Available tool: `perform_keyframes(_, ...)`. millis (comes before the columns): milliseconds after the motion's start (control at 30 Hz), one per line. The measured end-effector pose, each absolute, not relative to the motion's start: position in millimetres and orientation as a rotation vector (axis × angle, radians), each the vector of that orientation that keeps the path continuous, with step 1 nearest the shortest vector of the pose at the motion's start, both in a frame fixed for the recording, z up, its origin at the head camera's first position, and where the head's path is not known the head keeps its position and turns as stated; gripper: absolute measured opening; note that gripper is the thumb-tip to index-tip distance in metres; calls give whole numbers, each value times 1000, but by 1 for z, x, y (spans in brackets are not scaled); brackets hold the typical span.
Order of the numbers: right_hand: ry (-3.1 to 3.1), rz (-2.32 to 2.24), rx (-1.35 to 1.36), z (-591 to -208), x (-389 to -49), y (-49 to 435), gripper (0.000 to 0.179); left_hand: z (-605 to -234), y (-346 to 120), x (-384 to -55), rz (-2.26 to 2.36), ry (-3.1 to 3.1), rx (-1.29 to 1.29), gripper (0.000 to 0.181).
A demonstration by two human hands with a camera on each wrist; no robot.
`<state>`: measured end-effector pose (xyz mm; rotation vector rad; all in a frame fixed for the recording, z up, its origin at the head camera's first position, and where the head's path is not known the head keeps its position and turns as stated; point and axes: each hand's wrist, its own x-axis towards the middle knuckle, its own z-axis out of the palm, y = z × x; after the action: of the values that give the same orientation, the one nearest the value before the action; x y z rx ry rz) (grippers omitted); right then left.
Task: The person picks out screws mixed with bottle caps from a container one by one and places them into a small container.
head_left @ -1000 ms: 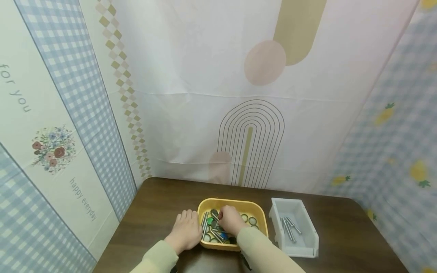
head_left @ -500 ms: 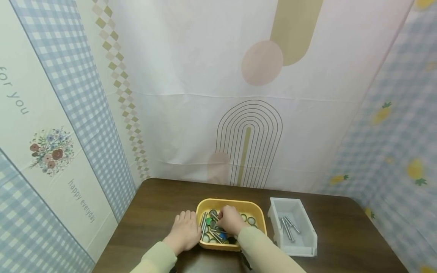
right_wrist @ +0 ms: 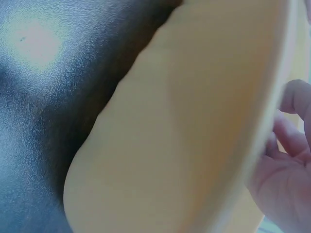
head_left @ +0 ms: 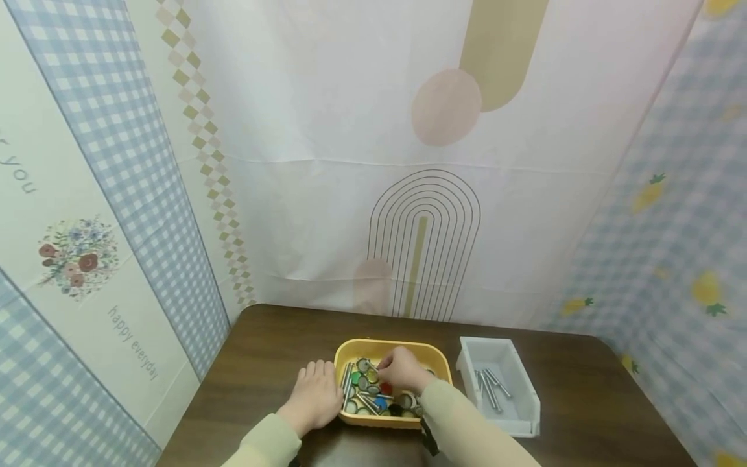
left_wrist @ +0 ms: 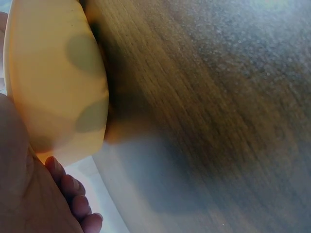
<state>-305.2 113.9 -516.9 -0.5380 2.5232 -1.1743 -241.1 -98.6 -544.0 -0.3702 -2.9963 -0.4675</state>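
Note:
My right hand [head_left: 404, 371] reaches into a yellow plastic basket [head_left: 388, 423] and pinches a slim silver metal rod [head_left: 372, 366] between thumb and fingers. Bottle caps fill much of the basket, among them a green cap [head_left: 356, 377], a blue cap [head_left: 380, 403] and a red cap [head_left: 386, 388]. More silver metal rods [head_left: 347, 383] lie among them, several along the left wall. My left hand [head_left: 315, 395] rests against the basket's left side, fingers extended. The left wrist view shows its fingers [left_wrist: 73, 187] beside the basket's outer wall [left_wrist: 58, 87].
To the right of the basket stands a white open-front bin [head_left: 508, 425] with several silver metal rods in it. Both containers sit on a dark brown wooden table [head_left: 280, 331]. Behind the table hangs a patterned cloth [head_left: 309, 227].
My right hand has shifted slightly to the right and up within the basket, holding the silver rod, and uncovers the red cap. My left hand stays at the basket's side.

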Motion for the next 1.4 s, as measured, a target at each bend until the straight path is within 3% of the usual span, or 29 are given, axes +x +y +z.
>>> perform_keyframes(200,2435,-1184,-539,-514,-310,128,38,-544,-95,-243,-466,-2978,-353,22)
perform_keyframes(400,2419,-1261,-436,-512,-311,141,10,-544,-92,-246,-470,-2993,-330,22)
perform_keyframes(500,2441,-1264,-396,-511,-304,144,6,-544,-95,-244,-464,-3015,-336,23)
perform_keyframes(1400,2545,-1430,-200,-486,-299,211,17,-542,-102,-235,-488,-3016,-365,20)
